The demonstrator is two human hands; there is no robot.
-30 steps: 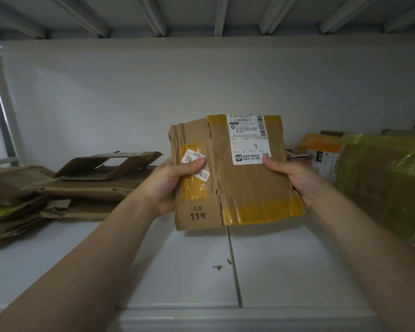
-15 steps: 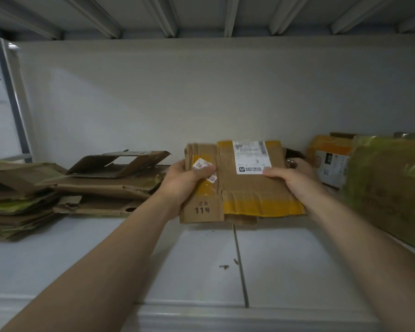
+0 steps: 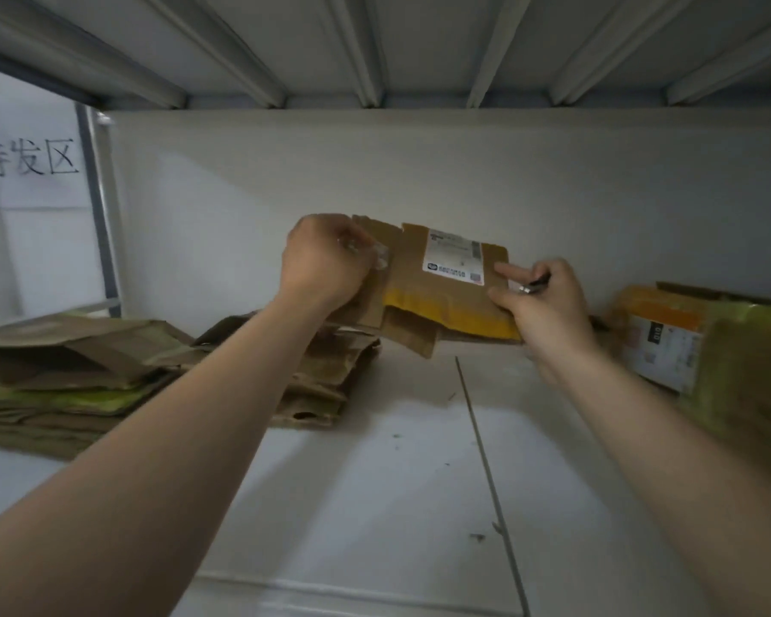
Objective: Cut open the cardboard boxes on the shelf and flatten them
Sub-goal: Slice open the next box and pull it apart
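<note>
A flattened brown cardboard box [image 3: 423, 296] with yellow tape and a white shipping label hangs in the air above the white shelf [image 3: 397, 474], tilted nearly flat. My left hand [image 3: 326, 264] grips its left edge, fingers curled over the flap. My right hand [image 3: 539, 300] pinches the box's right edge with thumb on top, and a small dark cutter [image 3: 536, 285] is tucked between its fingers. Two stacks of flattened boxes [image 3: 76, 371] lie on the shelf at the left, the nearer stack right under the held box's left end.
Taped, unopened boxes [image 3: 668, 345] stand at the right, one wrapped in greenish tape [image 3: 748, 376]. The shelf's back wall is close behind the hands, the upper shelf's ribbed underside overhead. A metal upright [image 3: 103, 216] stands at the left, with a sign behind it.
The box has tipped from facing me to nearly flat and moved left and away, toward the stacks. My left hand has turned over its left edge. My view has swung left.
</note>
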